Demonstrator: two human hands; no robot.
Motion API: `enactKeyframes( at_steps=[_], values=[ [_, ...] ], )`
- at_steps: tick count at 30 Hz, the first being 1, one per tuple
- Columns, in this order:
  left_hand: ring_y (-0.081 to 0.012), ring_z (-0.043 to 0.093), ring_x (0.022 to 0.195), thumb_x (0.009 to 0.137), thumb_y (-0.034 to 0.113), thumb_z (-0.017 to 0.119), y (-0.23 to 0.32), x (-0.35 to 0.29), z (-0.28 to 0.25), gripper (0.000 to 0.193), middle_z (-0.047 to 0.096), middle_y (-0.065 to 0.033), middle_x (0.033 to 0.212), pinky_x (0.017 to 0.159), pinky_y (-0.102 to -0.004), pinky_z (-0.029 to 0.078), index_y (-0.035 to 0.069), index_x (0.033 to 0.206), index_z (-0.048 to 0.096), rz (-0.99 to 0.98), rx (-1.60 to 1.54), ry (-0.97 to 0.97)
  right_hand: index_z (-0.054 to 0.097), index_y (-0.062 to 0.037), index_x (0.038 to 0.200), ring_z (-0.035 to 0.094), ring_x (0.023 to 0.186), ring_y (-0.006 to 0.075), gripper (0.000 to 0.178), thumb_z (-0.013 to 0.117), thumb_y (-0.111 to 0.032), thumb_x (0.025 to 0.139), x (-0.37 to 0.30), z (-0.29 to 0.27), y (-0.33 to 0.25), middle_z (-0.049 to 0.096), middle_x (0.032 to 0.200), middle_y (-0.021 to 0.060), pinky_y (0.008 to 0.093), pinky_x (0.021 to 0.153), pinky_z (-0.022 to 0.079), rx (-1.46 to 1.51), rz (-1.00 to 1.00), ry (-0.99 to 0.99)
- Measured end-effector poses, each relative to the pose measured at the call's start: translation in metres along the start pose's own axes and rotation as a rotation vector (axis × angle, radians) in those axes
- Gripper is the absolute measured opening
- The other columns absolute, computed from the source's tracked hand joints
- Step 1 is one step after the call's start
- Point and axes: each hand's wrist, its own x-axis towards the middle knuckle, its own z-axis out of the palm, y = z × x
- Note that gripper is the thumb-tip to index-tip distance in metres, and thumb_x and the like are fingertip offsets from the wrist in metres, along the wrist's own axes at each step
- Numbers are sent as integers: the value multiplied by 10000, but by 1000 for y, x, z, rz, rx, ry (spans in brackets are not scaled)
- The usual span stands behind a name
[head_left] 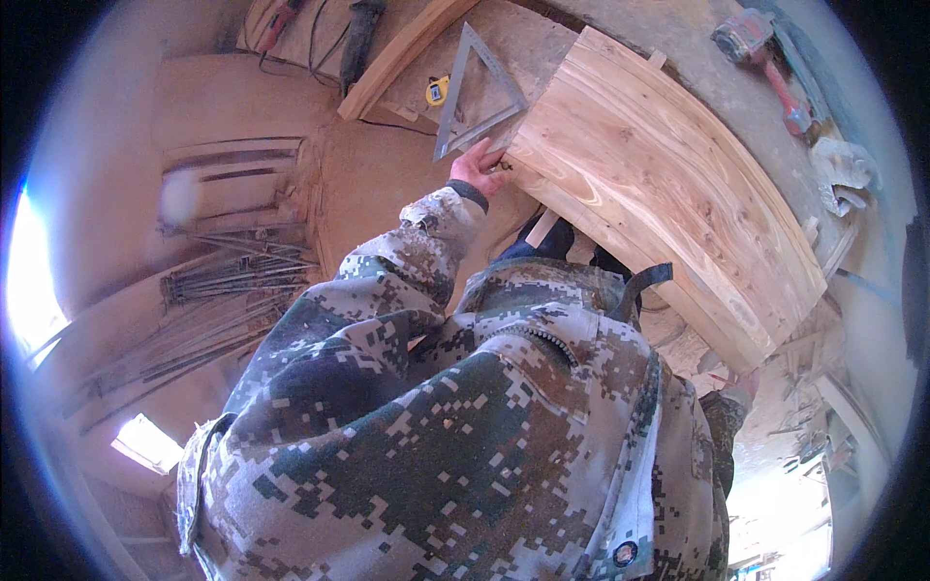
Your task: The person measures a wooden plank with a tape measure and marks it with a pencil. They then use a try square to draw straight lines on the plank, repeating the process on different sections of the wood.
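A large wooden panel [659, 184] with strong brown grain lies on the bench in front of me, slanting from upper left to lower right. At its near left corner is my left hand [478, 168], its fingers bent round the edge there. Just beyond that hand is a metal triangle square [448, 116]. My right hand [744, 384] shows only as a small patch by the panel's lower right corner, and its fingers cannot be made out. A narrow strip of wood [542, 229] pokes out below the panel's near edge.
Left of the square sits a yellow tape measure [437, 91], beside a long wooden beam [397, 58]. Corded power tools [362, 39] lie farther left. At the far right are a red cordless tool [760, 58] and a pale glove [841, 172]. Metal rods [228, 266] lie at left.
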Motion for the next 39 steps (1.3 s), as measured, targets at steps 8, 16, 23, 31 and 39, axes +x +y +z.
enactKeyframes(
  at_steps=[8,16,23,31,39],
  values=[
    [-296,624,1165,680,-170,708,1,-1,13,865,614,-236,1298,929,-381,555,-93,1467,358,71,198,150,409,-27,1405,546,1238,322,582,626,-5,865,2,-8,5,509,1403,175,456,957,546,85,-88,58],
    [-282,649,1121,698,-167,689,-5,2,15,867,635,-233,1279,920,-369,552,-75,1486,338,91,260,147,449,-12,1343,575,1198,317,551,647,44,831,-8,4,-2,526,1377,181,433,940,562,97,-149,67],
    [-252,646,1140,728,-146,679,3,-4,19,828,664,-206,1252,955,-330,525,-45,1487,365,88,266,160,445,-6,1347,569,1209,315,562,641,56,825,6,-10,4,527,1375,180,435,952,554,53,-139,102],
    [-226,679,1071,725,-120,692,3,-3,20,790,700,-173,1193,924,-325,546,5,1463,440,154,398,164,454,1,1339,573,1196,312,545,632,55,827,28,-16,1,541,1352,179,431,952,549,-8,-128,128],
    [-290,672,1048,740,-9,682,24,-10,37,579,721,-140,1108,941,-407,528,40,1311,594,238,529,215,504,9,1289,609,1109,306,445,620,11,860,21,-12,-4,591,1268,184,409,907,556,-7,-151,133]
  ],
)
